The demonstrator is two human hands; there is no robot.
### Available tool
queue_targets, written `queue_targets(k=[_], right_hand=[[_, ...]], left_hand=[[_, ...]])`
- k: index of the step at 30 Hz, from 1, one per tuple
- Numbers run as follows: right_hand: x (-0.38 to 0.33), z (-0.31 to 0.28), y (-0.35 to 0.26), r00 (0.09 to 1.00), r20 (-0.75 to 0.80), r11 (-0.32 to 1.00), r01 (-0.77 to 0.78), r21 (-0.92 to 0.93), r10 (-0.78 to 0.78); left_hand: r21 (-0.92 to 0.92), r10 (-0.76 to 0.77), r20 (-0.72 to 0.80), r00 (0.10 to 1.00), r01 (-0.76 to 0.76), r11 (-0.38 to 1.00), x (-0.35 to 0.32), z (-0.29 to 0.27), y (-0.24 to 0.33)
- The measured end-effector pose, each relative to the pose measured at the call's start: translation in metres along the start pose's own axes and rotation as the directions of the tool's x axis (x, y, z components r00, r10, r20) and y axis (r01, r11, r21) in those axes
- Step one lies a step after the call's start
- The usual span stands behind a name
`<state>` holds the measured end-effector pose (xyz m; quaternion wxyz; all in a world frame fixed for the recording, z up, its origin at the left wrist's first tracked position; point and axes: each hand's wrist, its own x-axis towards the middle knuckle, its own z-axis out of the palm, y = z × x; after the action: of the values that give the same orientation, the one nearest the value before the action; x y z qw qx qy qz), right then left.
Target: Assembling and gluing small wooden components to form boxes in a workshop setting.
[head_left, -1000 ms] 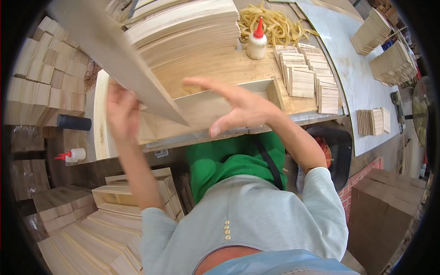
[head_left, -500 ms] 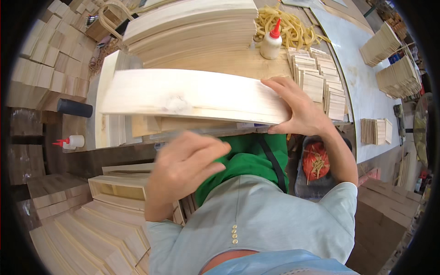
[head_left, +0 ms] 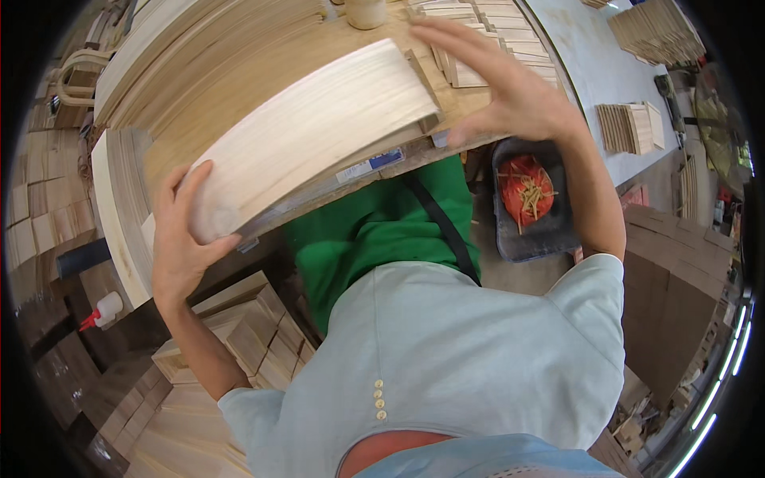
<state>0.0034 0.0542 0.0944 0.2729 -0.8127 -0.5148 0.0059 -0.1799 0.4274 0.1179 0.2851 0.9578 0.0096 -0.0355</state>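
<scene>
A long pale wooden board [head_left: 311, 131] lies at a slant over the workbench's near edge. My left hand [head_left: 182, 227] grips its left end, fingers over the far side and thumb at the near corner. Off the board's right end, my right hand [head_left: 514, 92] is open with fingers spread, holding nothing. Beneath that right end a short piece of wood [head_left: 423, 84] pokes out. Close beyond the right hand are small thin wood slats [head_left: 466, 76] in overlapping rows.
Tall stacks of boards [head_left: 171, 68] stand at the back left, with another stack [head_left: 119, 207] left of my left hand. A glue bottle [head_left: 366, 12] is at the top, another glue bottle [head_left: 102, 311] at lower left. A black tub [head_left: 518, 239] holds a red bag.
My right hand has let go of the board's right end and opened. My left hand has moved up and left and taken hold of the left end. The view has turned.
</scene>
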Motion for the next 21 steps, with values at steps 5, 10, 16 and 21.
queue_targets(k=[5,10,16,21], right_hand=[[-0.022,0.01,0.021,0.965,0.122,0.958,-0.249,0.145,0.232],[-0.018,0.023,0.025,0.962,0.161,0.955,-0.248,0.162,0.222],[-0.013,0.028,0.028,0.973,0.139,0.972,-0.2,0.123,0.183],[-0.005,0.031,0.026,0.967,0.166,0.958,-0.225,0.179,0.196]], left_hand=[[0.052,0.039,0.008,0.999,-0.04,0.998,0.011,0.011,0.003],[0.033,0.042,0.034,0.999,-0.043,0.999,0.02,0.019,0.001],[0.002,0.055,0.048,0.997,-0.055,0.998,0.028,0.023,-0.005],[0.025,0.041,0.059,0.997,-0.043,0.999,0.029,0.021,-0.005]])
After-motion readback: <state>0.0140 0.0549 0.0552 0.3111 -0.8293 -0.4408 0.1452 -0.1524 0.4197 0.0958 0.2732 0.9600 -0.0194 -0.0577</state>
